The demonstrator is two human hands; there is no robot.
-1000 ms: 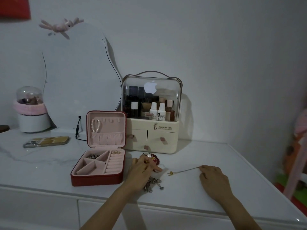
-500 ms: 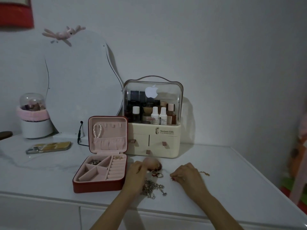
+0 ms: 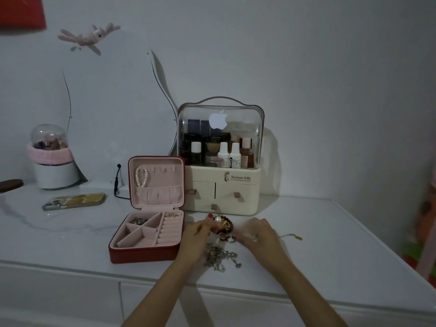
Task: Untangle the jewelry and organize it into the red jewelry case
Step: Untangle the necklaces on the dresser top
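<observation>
The red jewelry case (image 3: 141, 254) stands open left of centre, pink inside, with a pearl bracelet (image 3: 141, 177) hung in its upright lid and small pieces in two back compartments. Right of it lies the tangle: a red bead bracelet with a pearl (image 3: 224, 222), rings, and a heap of silver chains (image 3: 220, 254) nearer me. My left hand (image 3: 195, 237) pinches the bead cluster at the tangle's left side. My right hand (image 3: 257, 234), blurred, has its fingers curled at the tangle's right side. A gold chain (image 3: 292, 236) trails from under it to the right.
A cream cosmetics organiser (image 3: 221, 190) with a clear dome stands just behind the tangle. A phone (image 3: 74, 201) lies at the left, and a domed white pot (image 3: 53, 161) and a mirror (image 3: 113, 109) stand at the back left. A black cable (image 3: 117, 185) hangs beside the case lid.
My right hand has drawn left from the far end of the gold chain to the tangle, dragging the chain with it. My left hand has stayed on the bead cluster.
</observation>
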